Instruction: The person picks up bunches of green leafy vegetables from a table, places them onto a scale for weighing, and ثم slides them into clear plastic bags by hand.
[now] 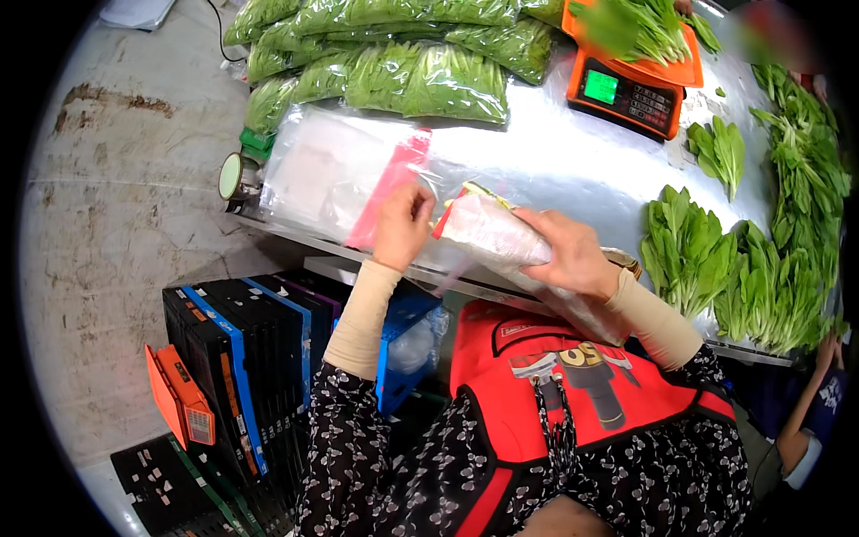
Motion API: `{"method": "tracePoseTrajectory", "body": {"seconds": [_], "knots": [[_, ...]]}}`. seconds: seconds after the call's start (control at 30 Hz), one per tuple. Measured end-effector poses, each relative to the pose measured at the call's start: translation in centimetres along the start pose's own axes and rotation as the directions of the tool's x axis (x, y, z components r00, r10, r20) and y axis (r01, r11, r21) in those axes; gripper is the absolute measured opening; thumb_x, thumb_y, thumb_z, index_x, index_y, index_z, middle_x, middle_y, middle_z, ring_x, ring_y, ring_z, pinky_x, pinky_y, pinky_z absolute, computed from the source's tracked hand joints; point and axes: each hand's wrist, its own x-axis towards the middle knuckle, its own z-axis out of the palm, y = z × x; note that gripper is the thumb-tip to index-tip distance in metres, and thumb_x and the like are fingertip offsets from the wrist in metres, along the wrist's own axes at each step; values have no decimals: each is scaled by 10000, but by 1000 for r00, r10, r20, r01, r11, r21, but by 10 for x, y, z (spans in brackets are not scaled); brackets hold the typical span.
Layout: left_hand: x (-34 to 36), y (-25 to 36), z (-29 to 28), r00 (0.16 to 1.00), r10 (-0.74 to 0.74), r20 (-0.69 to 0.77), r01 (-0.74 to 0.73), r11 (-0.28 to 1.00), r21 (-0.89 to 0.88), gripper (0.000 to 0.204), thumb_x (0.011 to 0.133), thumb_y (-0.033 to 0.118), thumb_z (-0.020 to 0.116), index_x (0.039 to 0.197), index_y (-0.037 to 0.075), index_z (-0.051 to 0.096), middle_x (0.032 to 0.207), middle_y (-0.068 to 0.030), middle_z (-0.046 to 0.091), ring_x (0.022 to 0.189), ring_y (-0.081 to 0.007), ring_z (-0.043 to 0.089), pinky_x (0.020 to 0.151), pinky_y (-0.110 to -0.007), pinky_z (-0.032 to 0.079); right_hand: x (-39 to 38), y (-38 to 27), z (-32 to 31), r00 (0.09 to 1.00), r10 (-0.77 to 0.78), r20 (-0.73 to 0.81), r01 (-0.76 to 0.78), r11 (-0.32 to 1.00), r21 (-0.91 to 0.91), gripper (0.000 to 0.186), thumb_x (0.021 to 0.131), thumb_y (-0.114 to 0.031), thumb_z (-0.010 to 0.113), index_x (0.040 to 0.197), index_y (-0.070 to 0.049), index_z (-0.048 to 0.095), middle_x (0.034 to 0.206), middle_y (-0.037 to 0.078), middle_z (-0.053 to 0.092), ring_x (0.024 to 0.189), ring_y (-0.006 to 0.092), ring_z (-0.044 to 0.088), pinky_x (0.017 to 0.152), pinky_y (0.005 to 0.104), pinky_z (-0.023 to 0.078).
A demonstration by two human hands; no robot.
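My right hand [573, 252] is wrapped round a long bundle in clear plastic [497, 231], tilted over the table's near edge. Its lower end hangs in front of my red apron [573, 394]. A bit of yellow-green stalk and a red strip show at the bundle's upper left end. Just left of that end is my left hand [403, 224], its fingers curled and pinched together. What they hold, if anything, is hidden. Under and beside this hand lies a stack of clear flat plastic bags [327, 161] with a pinkish-red band [391, 188] along one side.
Filled bags of leafy greens [425, 80] are piled at the back. An orange scale [626, 89] carries more greens. Loose leafy bunches [684, 246] line the table's right side, near another person's arm [796, 438]. Black crates [237, 358] and an orange device [179, 394] stand lower left.
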Motion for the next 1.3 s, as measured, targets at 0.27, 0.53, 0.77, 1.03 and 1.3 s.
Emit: {"method": "tracePoseTrajectory", "body": {"seconds": [0.27,0.53,0.77,1.03,1.3], "knots": [[5,26,26,987,159,-18,-144,931,335,88,777,33,596,832,28,527,783,-179,574,694,-363,605,603,-449,473,-15,1,0,1000,-19,-21,14,976,-216,694,645,-203,737,1298,-144,509,948,150,560,834,335,588,700,419,492],[9,44,25,994,103,47,-110,802,587,166,747,26,567,888,48,482,843,-184,565,670,-391,599,578,-469,488,-19,-3,-9,995,-48,-91,11,929,-370,763,616,-185,774,1321,-155,483,959,153,538,845,324,584,694,416,490],[6,83,65,990,134,37,-134,854,502,187,743,46,586,884,39,464,830,-193,572,661,-400,595,584,-491,480,-24,-6,-5,995,-97,-25,81,924,-375,757,598,-158,774,1300,-135,492,967,164,541,844,324,588,705,418,494],[26,134,86,979,191,66,-202,916,346,138,752,50,585,826,21,472,766,-190,571,674,-379,598,579,-466,479,-14,8,1,978,-108,-178,27,914,-406,601,602,-188,766,1143,-48,543,1061,189,551,879,346,589,744,420,496],[-20,212,94,894,402,196,-436,883,177,161,738,60,621,861,61,517,830,-145,555,759,-345,595,641,-444,466,3,2,-42,912,115,-393,-46,983,180,721,677,-234,782,1306,-31,494,1040,128,629,933,215,600,801,326,481]]}}
